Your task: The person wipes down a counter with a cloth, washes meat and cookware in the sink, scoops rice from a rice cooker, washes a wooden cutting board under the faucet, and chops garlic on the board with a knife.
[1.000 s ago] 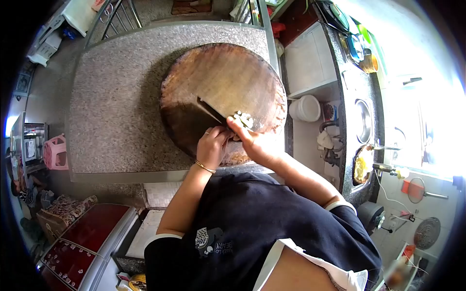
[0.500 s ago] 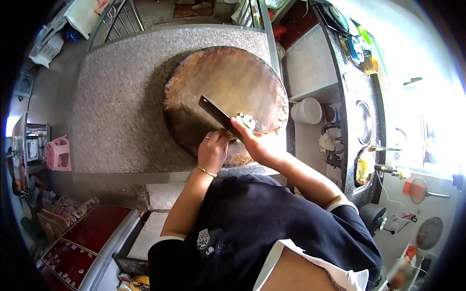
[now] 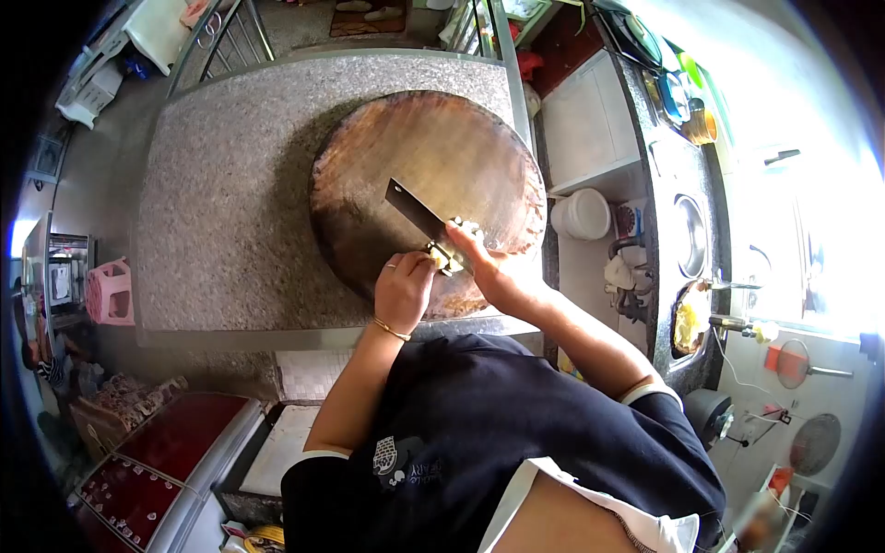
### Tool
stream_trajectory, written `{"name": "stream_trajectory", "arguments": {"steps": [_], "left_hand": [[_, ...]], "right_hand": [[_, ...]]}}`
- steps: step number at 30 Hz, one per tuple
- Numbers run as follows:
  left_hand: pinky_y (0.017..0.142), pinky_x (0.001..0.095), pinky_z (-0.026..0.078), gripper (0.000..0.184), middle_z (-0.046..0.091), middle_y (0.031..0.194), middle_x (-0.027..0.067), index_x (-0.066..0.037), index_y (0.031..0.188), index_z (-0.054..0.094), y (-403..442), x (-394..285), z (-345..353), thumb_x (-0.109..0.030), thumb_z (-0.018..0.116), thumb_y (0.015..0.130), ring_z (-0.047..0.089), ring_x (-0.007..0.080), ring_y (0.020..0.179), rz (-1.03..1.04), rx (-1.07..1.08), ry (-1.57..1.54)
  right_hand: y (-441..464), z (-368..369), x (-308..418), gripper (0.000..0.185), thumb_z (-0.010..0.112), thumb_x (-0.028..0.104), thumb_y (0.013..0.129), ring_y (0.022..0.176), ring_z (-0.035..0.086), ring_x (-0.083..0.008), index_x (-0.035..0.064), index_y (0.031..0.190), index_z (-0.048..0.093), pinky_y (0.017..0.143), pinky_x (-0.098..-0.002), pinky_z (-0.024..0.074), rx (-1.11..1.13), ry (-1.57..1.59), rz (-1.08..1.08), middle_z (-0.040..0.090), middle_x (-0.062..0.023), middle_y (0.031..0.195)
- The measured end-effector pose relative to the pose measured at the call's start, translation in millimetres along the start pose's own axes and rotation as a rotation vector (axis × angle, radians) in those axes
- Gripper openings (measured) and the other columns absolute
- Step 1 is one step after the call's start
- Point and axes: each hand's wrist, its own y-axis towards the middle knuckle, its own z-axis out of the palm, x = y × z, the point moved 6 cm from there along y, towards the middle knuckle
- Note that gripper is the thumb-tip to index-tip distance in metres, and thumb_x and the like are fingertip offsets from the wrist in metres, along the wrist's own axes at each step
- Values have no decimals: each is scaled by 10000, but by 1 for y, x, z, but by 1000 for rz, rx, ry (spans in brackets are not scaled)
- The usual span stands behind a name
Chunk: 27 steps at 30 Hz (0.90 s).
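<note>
A round wooden chopping board (image 3: 415, 138) lies on the speckled stone counter. My right hand (image 3: 498, 275) is closed on a dark, wide-bladed cleaver (image 3: 417, 208), whose blade points up and left across the board. Small pale pieces (image 3: 472, 228) lie beyond the right hand's fingers. Near the board's front edge my left hand (image 3: 404, 284), with a ring and a gold bracelet, pinches a pale yellowish piece of food (image 3: 441, 258) beside the blade. A few bits of it show between the two hands.
The stone counter (image 3: 212, 203) extends left of the board. At the right are a white bucket (image 3: 584, 214), a sink (image 3: 689, 235) and a bowl of yellow food (image 3: 690, 318). A pink stool (image 3: 111, 293) stands at the far left, a dark red cabinet (image 3: 184, 433) at the lower left.
The cleaver has tilted so its blade face shows more, and has shifted slightly right. The yellowish piece by the left fingertips has come into view. The counter and board have shifted slightly in view.
</note>
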Motion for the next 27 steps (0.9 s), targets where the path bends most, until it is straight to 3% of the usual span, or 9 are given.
{"name": "stream_trajectory", "arguments": {"steps": [3,7,9,13,15,19,20,24,27], "left_hand": [[692,334,471,118,616,842,43,-77,829,645,-2,0,-3,-71,657,712,583,232,771,-30,-32,22],[679,343,444,115,617,821,33,-92,817,660,-2,0,-2,-85,668,702,574,218,748,-40,-8,57],[677,341,441,116,617,806,25,-103,811,666,-2,0,-1,-79,668,698,573,212,744,-34,-18,67],[670,337,435,109,614,806,22,-108,809,661,-6,3,1,-86,661,702,571,207,747,-14,-9,81],[667,336,432,108,614,810,22,-110,809,659,-8,2,3,-89,657,703,570,206,750,-5,5,91],[667,342,433,116,611,827,20,-114,810,657,-3,1,1,-90,648,696,569,208,761,-36,12,85],[671,341,435,115,611,826,21,-113,808,658,-2,0,1,-90,649,695,570,209,764,-21,11,85],[681,349,443,90,608,823,24,-108,800,650,6,0,5,-90,647,711,574,219,770,25,3,93],[679,360,444,117,593,818,35,-91,845,628,16,0,9,-67,637,731,575,234,757,11,35,115]], "right_hand": [[-9,0,9,744,474,-21,754,674,641,-306,140,1431,211,565,-395,518,61,-30,-4,635,-198,905],[-4,21,18,742,501,13,760,628,626,-296,152,1433,221,534,-377,518,-236,-36,-224,603,-135,801],[1,19,18,658,495,-15,765,680,644,-275,136,1384,329,571,-356,523,-154,-23,-149,639,-140,932],[-7,7,16,663,490,-25,762,694,648,-274,127,1386,325,604,-351,528,57,-92,-7,637,-149,933],[-10,10,20,758,492,-3,749,613,628,-290,173,1435,222,532,-384,521,-184,-4,-206,618,-142,806],[-2,30,16,726,487,24,776,632,634,-307,178,1432,216,539,-396,518,-244,14,-241,623,-163,808],[6,21,10,699,486,56,790,656,637,-326,189,1426,226,554,-401,518,-77,2,-33,633,-176,842],[2,9,-20,628,459,33,823,761,614,-411,132,1406,248,718,-455,497,4,319,240,592,-241,1063],[-7,1,-39,685,453,-25,812,602,575,-230,169,1424,214,584,-343,480,-256,461,120,590,-131,799]]}}
